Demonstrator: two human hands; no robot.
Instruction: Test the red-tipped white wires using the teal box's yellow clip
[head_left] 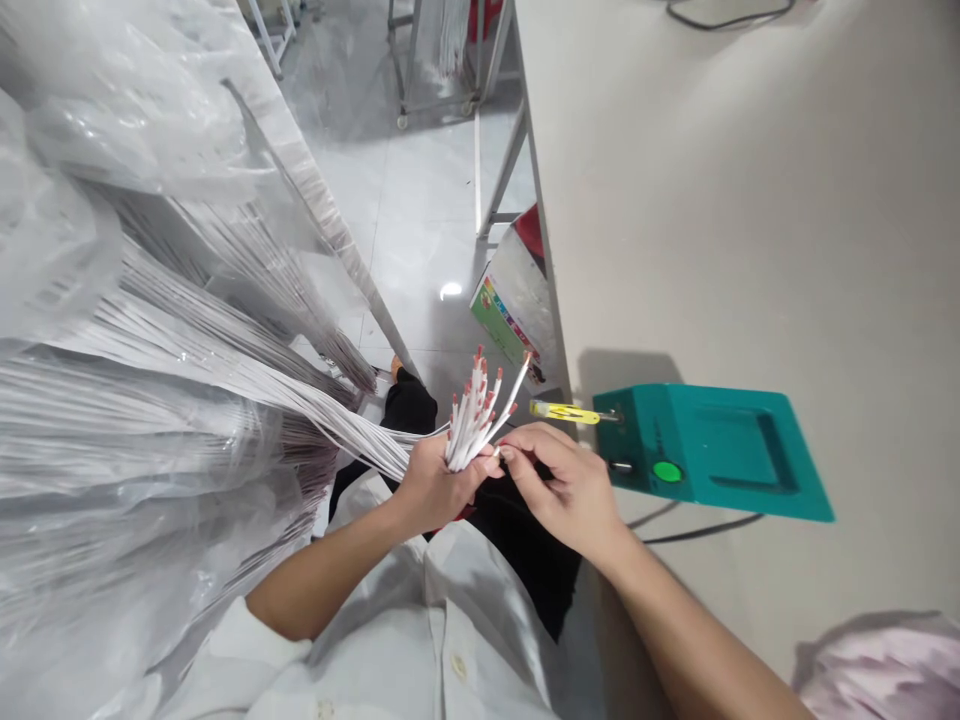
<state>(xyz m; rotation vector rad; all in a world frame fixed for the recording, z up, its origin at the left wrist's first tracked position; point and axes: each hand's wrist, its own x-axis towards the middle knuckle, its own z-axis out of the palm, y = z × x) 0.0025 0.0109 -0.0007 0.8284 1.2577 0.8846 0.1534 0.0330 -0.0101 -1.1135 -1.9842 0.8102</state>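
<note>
- Clenched in the head view, the grip of the left hand (436,486) closes around a bundle of white wires (470,430), its reddish ends fanned upward above the fist.
- Thumb and forefinger of the right hand (574,488) pinch a small pale tip (497,453) just beside the left thumb; whether it belongs to one of the wires, I cannot tell.
- The bundle is off the counter (735,250), in front of the light shirt (390,650), and its wires run back toward more wires (225,350) lying under and among clear plastic (150,100) on the left.
- On the counter, right of the hands, lies a teal device (742,450) with a round green button (667,471).
- A yellow tool (564,412) sticks out from the device's near side, close above the right hand.
- Pinkish cloth (885,670) lies at the lower right.
- Beyond the hands, a box with a green panel (501,325) stands beside the counter's edge, low down.
</note>
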